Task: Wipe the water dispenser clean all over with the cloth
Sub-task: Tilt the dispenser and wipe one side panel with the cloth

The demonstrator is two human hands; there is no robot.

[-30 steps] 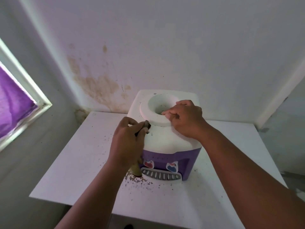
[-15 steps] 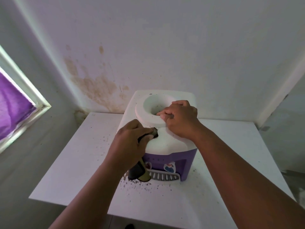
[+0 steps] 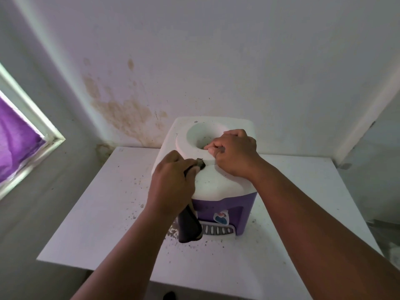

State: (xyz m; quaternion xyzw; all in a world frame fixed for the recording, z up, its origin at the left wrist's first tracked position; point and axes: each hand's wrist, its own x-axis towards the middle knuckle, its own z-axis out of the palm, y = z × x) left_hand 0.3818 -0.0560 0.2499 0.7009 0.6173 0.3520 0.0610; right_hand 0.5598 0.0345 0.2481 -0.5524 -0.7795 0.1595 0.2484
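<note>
Left of the water dispenser (image 3: pixel 216 182) standing on the table (image 3: pixel 104 204), our left hand (image 3: pixel 173 187) grips the dark cloth (image 3: pixel 189 226), wiping its white top. Our right hand (image 3: pixel 233 152) clasps the rim, steadying. Next, probably the purple sides.

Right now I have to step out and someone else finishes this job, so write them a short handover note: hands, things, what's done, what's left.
Left hand: grips the dark cloth, one end pressed on the dispenser top, the rest hanging down its front.
Right hand: fingers curled over the rim of the round well, steadying the dispenser.
The dispenser stands on the white table, near the wall.
Done: top being wiped; specks remain there.
Left: well, purple front, drip tray, sides, back. Crumbs lie on the table around it.
</note>
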